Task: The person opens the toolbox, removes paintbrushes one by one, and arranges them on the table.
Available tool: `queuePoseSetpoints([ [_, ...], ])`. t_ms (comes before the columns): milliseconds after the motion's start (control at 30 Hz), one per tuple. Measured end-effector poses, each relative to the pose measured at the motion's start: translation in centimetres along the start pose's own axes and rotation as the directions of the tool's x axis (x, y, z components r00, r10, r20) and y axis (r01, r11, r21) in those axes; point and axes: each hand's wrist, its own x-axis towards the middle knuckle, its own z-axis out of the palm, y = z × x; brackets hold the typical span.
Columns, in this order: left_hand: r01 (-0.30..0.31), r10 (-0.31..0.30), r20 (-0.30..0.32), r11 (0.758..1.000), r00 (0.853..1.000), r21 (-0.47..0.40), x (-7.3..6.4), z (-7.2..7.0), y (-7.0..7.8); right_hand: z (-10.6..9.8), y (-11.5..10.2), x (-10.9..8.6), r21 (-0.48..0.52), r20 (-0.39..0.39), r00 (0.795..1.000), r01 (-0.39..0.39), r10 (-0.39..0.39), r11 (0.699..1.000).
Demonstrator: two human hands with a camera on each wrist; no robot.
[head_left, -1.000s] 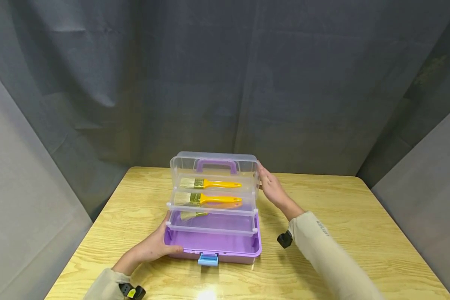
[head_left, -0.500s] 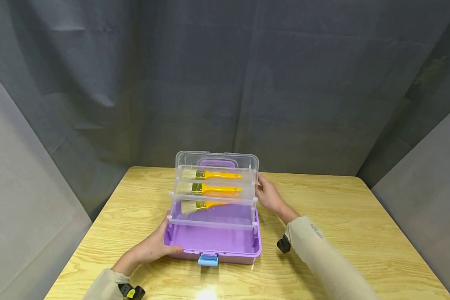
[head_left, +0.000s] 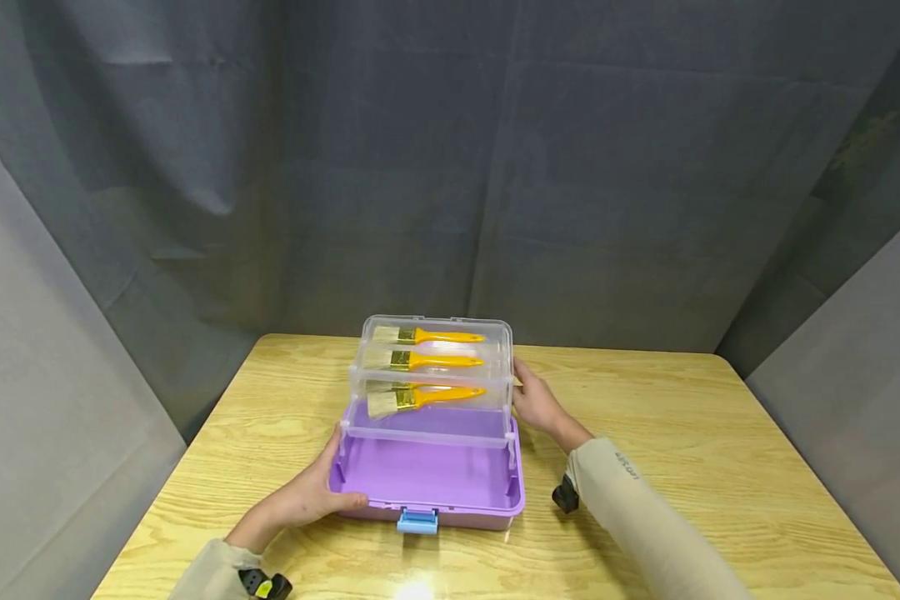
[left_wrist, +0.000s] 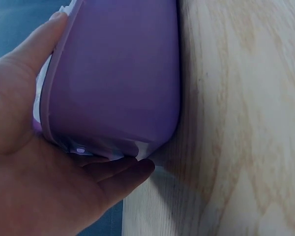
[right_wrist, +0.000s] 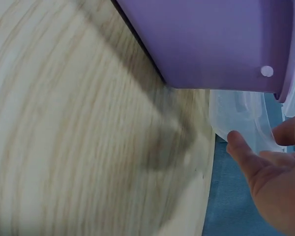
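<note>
A purple toolbox with clear cantilever trays stands opened out on the table. Yellow-handled flat paintbrushes lie crosswise in its tiers, bristles to the left. My left hand grips the box's left side, thumb over the front rim; in the left wrist view its fingers wrap round the back corner. My right hand is at the right edge of the clear lid, which leans back behind the trays. In the right wrist view, that lid edge sits between thumb and fingers. A blue latch hangs down at the front.
The box rests on a wood-grain table, whose back edge runs just behind the lid. A dark grey curtain hangs beyond it, with pale panels at both sides.
My right hand has lowered the lid backward and down, and the clear trays have risen and spread back with the paintbrushes in them. The left hand has stayed on the box.
</note>
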Motion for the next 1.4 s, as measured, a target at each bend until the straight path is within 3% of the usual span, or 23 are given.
queuePoseSetpoints([
  [133,0.021,-0.021,-0.001,1.0,1.0,0.019,0.0,0.1,0.0,0.2,0.2,-0.2,0.026,0.013,0.999,-0.049,0.048,0.998],
  [333,0.059,-0.059,0.003,0.998,0.998,0.024,0.0,0.2,0.0,0.4,0.7,-0.4,-0.06,0.003,0.995,-0.095,0.095,0.994],
  [500,0.101,-0.102,0.002,0.994,0.995,0.039,0.0,0.3,-0.1,0.5,1.0,-0.5,-0.051,0.013,0.993,-0.118,0.119,0.992],
  [800,0.099,-0.1,0.018,0.994,0.995,0.051,-0.1,0.2,-0.1,0.3,1.4,-0.8,0.002,0.016,0.987,-0.158,0.157,0.988],
  [867,0.097,-0.098,0.017,0.994,0.995,0.058,-0.1,0.2,-0.1,-0.1,1.0,-1.1,-0.027,0.025,0.987,-0.161,0.161,0.987],
  [1000,0.086,-0.088,0.015,0.994,0.996,0.062,-0.2,0.1,0.0,-1.5,-0.7,-1.7,-0.173,0.037,0.995,-0.083,0.091,0.981],
  [1200,0.072,-0.073,0.017,0.996,0.997,0.061,-0.1,0.0,0.0,-3.3,-4.0,-2.0,-0.358,0.061,0.992,0.124,-0.109,0.926],
  [1400,0.067,-0.068,0.027,0.996,0.997,0.053,-0.1,0.0,0.1,-3.8,-6.6,-2.1,-0.432,0.074,0.987,0.161,-0.143,0.887],
])
